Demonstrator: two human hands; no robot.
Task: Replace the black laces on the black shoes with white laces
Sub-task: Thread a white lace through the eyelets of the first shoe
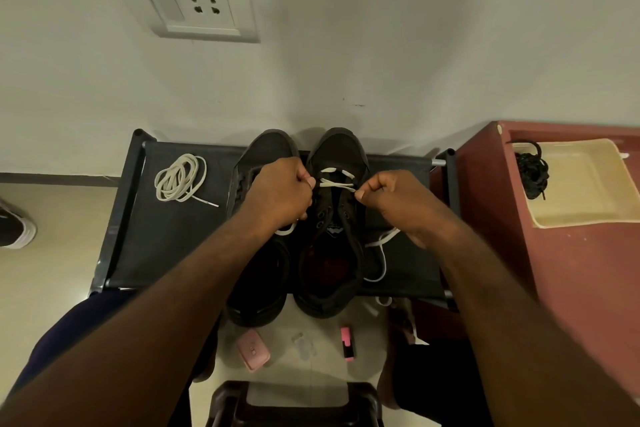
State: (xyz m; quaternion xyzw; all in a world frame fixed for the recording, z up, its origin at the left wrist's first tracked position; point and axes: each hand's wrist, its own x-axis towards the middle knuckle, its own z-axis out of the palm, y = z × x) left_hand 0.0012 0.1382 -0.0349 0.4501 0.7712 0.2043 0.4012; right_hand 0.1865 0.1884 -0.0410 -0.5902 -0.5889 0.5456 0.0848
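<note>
The left hand (280, 194) and right hand (391, 201) are bare, and both forearms (173, 305) run bare from wrist to the near edge of the view. Dark navy trousers (79, 326) cover the leg at the near left, and dark cloth of the same kind shows on the right leg (429, 381) at the near right.

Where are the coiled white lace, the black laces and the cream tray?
coiled white lace (178, 180), head view, middle of the coil.
black laces (531, 170), head view, middle of the bundle.
cream tray (585, 191), head view, bare floor.
</note>
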